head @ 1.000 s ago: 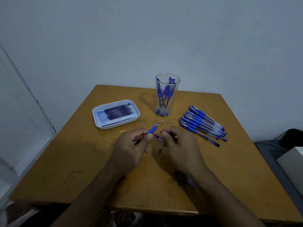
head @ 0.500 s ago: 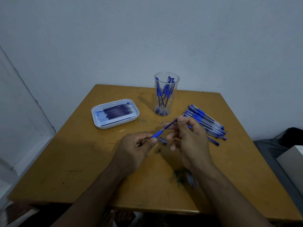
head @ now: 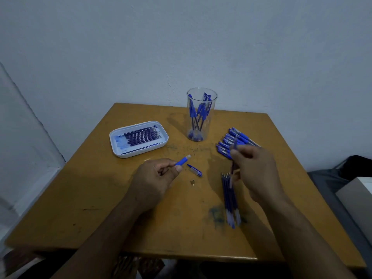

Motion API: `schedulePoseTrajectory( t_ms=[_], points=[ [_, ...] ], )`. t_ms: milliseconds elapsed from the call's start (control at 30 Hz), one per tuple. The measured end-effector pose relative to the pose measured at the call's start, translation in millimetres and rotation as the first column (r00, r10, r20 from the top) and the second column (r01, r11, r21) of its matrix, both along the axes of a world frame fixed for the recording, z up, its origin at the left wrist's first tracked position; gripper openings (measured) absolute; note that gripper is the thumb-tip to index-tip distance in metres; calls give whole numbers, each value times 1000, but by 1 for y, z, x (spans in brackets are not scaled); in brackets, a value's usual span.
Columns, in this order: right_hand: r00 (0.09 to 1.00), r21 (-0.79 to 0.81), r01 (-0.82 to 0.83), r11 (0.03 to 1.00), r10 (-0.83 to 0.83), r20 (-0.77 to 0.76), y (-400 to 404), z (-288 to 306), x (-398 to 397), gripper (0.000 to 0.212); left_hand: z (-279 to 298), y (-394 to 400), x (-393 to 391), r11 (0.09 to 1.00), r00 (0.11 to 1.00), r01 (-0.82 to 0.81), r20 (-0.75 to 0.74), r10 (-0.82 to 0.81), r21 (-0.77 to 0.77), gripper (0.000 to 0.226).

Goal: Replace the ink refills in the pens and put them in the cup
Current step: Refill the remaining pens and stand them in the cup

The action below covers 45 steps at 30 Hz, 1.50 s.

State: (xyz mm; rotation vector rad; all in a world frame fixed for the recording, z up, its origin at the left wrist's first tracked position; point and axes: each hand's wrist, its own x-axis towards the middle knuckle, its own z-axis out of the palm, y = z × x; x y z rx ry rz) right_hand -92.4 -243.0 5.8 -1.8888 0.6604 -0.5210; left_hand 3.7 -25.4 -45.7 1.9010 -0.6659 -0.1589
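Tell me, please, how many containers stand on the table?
2: the clear cup at the table's back, holding pens, and the white tray to its left, holding refills. None seems hidden.

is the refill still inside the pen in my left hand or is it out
Out. The pen barrel your left hand grips ends open; your right hand pinches the refill.
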Motion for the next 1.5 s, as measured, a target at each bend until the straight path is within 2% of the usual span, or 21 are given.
schedulePoseTrajectory(
  t_ms=[33, 100, 200, 300, 433, 533, 600, 667, 800, 967, 1167, 1233, 1367, 1500],
  points=[
    [988, -133, -58, 989, 38, -151, -2, -2, -3, 20, -1, 0, 0, 1000, 1000, -2, 3, 2, 4, 34],
    [932, -256, -148, 955, 49, -359, -5, -6, -5, 16, -2, -2, 0, 1000, 1000, -6, 11, 6, 15, 28],
    [864, -410, -205, 889, -32, -502, -9, -16, -11, 18, -3, -3, 1, 999, 1000, -10, 28, 9, 35, 22],
    [809, -468, -232, 853, -98, -579, -10, -24, -15, 16, -3, -3, 1, 999, 1000, -8, 31, 7, 43, 20],
    [687, -408, -318, 856, -88, -721, -3, -18, -17, 10, -3, -4, 0, 999, 1000, -2, 28, 0, 47, 19],
    [828, -475, -234, 848, -82, -555, 4, -27, -31, 21, -3, -5, 0, 998, 999, -2, 32, 0, 55, 18],
    [860, -486, -209, 849, -77, -505, 11, -25, -38, 24, -4, -5, 0, 998, 999, 3, 38, -5, 60, 18],
    [842, -462, -230, 857, -63, -535, 12, -25, -35, 24, -4, -5, -1, 998, 999, 2, 46, -5, 64, 17],
    [715, -403, -320, 858, -61, -697, 3, -22, -21, 24, -4, -5, -2, 998, 999, -2, 37, 0, 62, 16],
    [756, -462, -312, 830, -77, -650, 2, -29, -23, 24, -4, -4, -1, 998, 999, 12, 44, -14, 54, 18],
    [866, -610, -293, 736, -66, -495, 9, -29, -29, 25, -6, -3, 1, 999, 998, -18, 69, 15, 29, 19],
    [891, -630, -306, 713, -18, -453, 17, -20, -29, 17, -7, -1, 3, 999, 997, -41, 69, 40, 18, 22],
    [879, -610, -397, 686, 91, -469, 43, -6, -10, 32, -9, 9, 10, 990, 991, -128, 30, 130, -60, 23],
    [889, -632, -434, 642, 194, -414, 76, 0, 35, 26, -7, 33, 24, 957, 967, -249, 7, 253, -152, 25]
  ],
)
